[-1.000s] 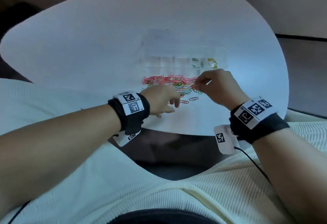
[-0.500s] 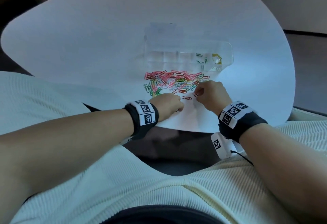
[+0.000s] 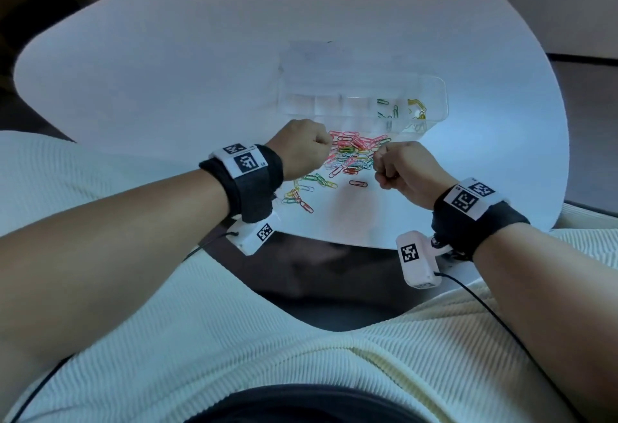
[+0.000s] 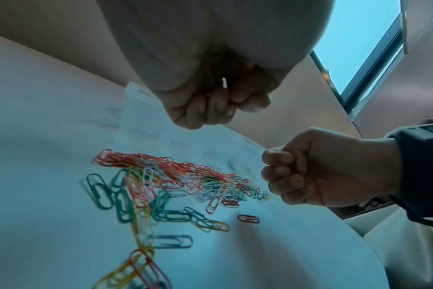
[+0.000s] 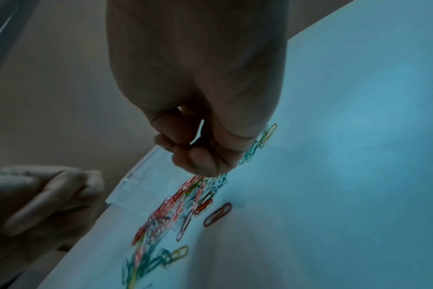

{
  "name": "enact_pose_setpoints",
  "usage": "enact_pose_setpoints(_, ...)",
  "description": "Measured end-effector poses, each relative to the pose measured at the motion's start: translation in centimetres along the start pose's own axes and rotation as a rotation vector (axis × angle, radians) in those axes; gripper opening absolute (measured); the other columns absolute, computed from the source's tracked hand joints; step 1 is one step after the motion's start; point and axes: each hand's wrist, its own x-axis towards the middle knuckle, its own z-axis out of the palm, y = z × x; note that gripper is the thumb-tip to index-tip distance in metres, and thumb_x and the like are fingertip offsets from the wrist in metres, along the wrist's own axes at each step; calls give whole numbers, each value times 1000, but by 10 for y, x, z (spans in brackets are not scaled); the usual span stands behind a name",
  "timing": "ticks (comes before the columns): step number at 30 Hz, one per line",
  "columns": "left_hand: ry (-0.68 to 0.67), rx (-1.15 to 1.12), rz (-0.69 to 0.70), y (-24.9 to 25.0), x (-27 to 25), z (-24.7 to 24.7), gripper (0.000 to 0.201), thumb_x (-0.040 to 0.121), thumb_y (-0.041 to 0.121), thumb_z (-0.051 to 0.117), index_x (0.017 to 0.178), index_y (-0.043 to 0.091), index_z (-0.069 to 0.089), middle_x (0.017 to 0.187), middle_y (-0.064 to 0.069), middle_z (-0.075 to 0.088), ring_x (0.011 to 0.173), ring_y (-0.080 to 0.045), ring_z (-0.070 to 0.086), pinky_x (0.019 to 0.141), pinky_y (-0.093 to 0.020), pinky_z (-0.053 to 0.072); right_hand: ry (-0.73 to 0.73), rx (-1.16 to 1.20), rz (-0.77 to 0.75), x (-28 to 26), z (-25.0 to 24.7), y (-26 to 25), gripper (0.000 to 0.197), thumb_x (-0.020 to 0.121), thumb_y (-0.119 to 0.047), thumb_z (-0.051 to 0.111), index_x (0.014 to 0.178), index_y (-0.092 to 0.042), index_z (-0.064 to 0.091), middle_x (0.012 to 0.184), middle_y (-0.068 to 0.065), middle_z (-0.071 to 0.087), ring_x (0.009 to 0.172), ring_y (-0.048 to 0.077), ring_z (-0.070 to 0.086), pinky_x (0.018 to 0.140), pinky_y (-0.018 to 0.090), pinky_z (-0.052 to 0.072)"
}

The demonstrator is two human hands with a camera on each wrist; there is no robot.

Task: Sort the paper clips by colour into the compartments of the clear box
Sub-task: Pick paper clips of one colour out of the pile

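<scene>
A heap of mixed paper clips [image 3: 351,155] [image 4: 173,176] [image 5: 185,201], red, pink, green, yellow and white, lies on the white table just in front of the clear box [image 3: 441,95]. In the box, green clips [image 3: 388,110] fill one compartment and yellow clips [image 3: 418,110] the rightmost; the left compartments look bare. My left hand [image 3: 311,147] [image 4: 218,105] hovers as a fist over the heap's left end. My right hand [image 3: 388,168] [image 5: 193,154] is a fist at the heap's right end. No clip shows in either fist. One dark red clip [image 3: 358,183] [image 4: 248,219] lies apart.
A trail of green, yellow and red clips [image 3: 307,188] runs from the heap toward my left wrist. The table's front edge [image 3: 334,242] is close behind both wrists. Bare tabletop spreads to the left and behind the box.
My left hand rose from near the table's front edge to the heap's left end, fingers curled. My right hand went from pinching in the heap to a closed fist beside it.
</scene>
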Motion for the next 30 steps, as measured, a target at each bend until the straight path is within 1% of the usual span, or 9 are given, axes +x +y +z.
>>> enact_pose_setpoints(2, -102, 44, -11, 1, -2, 1, 19, 71, 8, 41, 52, 8, 42, 62, -14, 40, 59, -21, 33, 56, -32, 29, -30, -239, -60, 1, 3, 3, 12, 70, 0, 45, 66, -4, 55, 58, 3, 44, 52, 17, 36, 51, 25, 24)
enact_pose_setpoints(4, -239, 180, -17, 1, -4, 6, 18, 73, 17, 46, 56, 13, 51, 60, -7, 44, 59, -20, 37, 57, -29, 31, 18, -617, -167, 2, 5, 10, 10, 81, -14, 58, 77, -14, 67, 61, -8, 50, 57, 9, 44, 52, 23, 31)
enact_pose_setpoints(7, -411, 461, -18, -6, -8, 16, 9, 80, 21, 61, 88, 22, 66, 72, 9, 52, 72, -13, 50, 60, -25, 37, 122, -911, -279, 2, 7, 17, 5, 84, -28, 69, 86, -25, 71, 70, -15, 48, 72, 11, 50, 61, 24, 35)
enact_pose_setpoints(11, -462, 605, 26, -15, -9, 21, 29, 82, 28, 71, 109, 25, 63, 82, 11, 48, 89, -14, 49, 69, -27, 37, 166, -996, -280, 6, 6, 23, 15, 80, -38, 75, 91, -29, 74, 85, -8, 57, 80, 16, 56, 68, 26, 41)
enact_pose_setpoints(14, -459, 664, 26, -15, -8, 21, 34, 82, 30, 73, 113, 22, 63, 102, 5, 57, 99, -17, 53, 71, -26, 37, 135, -1044, -253, 6, 10, 24, 13, 80, -36, 75, 91, -28, 76, 89, -1, 70, 79, 21, 63, 64, 26, 45)
enact_pose_setpoints(16, -445, 680, 19, -16, -7, 20, 32, 82, 29, 74, 111, 20, 66, 109, 1, 62, 98, -19, 55, 70, -26, 39, 129, -1050, -224, 7, 12, 24, 10, 81, -33, 74, 87, -26, 76, 87, 2, 70, 76, 22, 63, 62, 25, 44)
enact_pose_setpoints(20, -434, 723, 12, -17, -6, 24, 22, 84, 24, 71, 105, 19, 69, 102, 0, 66, 85, -15, 53, 53, -23, 33, 120, -1073, -159, 8, 13, 22, 17, 78, -34, 74, 81, -17, 73, 78, 3, 67, 73, 22, 62, 60, 26, 45)
enact_pose_setpoints(25, -432, 725, 15, -17, -6, 31, 13, 85, 16, 65, 96, 16, 71, 92, -1, 69, 87, -21, 64, 62, -25, 42, 77, -1132, -65, 12, 12, 25, 30, 74, -40, 74, 86, -13, 68, 83, 4, 67, 76, 23, 65, 69, 32, 55)
enact_pose_setpoints(30, -434, 760, 29, -16, -6, 36, 8, 82, 14, 65, 88, 14, 70, 84, -1, 69, 75, -19, 58, 60, -25, 41, 36, -1169, -32, 7, 14, 24, 29, 76, -37, 70, 81, -9, 64, 74, 5, 63, 68, 24, 60, 58, 24, 45)
